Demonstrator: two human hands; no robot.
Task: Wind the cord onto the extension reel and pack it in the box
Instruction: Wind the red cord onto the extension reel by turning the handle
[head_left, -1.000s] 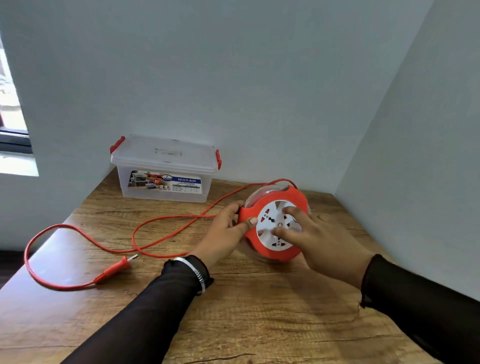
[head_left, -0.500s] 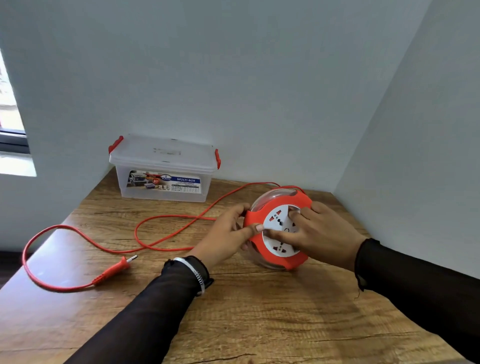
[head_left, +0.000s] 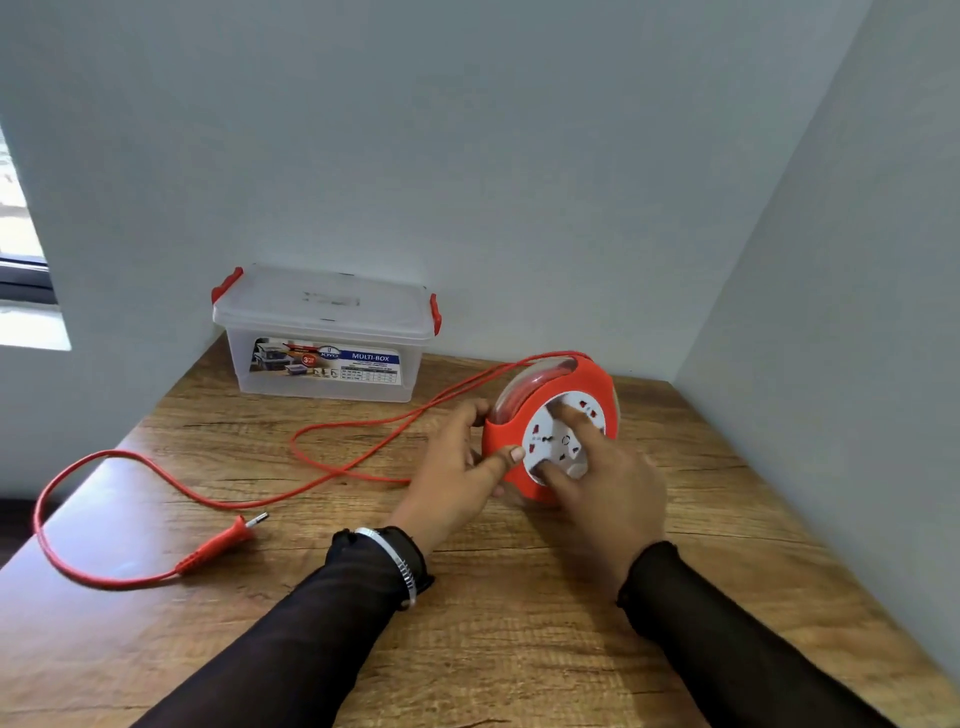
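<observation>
A red extension reel (head_left: 597, 387) with a white socket face stands on edge on the wooden table (head_left: 519, 649). My left hand (head_left: 457, 467) grips its left rim, thumb on the red front. My right hand (head_left: 608, 483) has its fingers curled on the white socket disc. The red cord (head_left: 363, 428) runs from the reel's top, loops across the table and over the left edge, and ends in a red plug (head_left: 223, 540) lying on the table. A clear plastic box (head_left: 322, 338) with its lid on and red latches stands at the back left.
Grey walls close the table in at the back and the right. A window (head_left: 21, 270) is at the far left. The table's left edge drops off near the cord loop.
The reel's socket disc has turned under my right hand, whose fingers have shifted on it. The near cord loop has drawn a little toward the reel. My left hand keeps its grip.
</observation>
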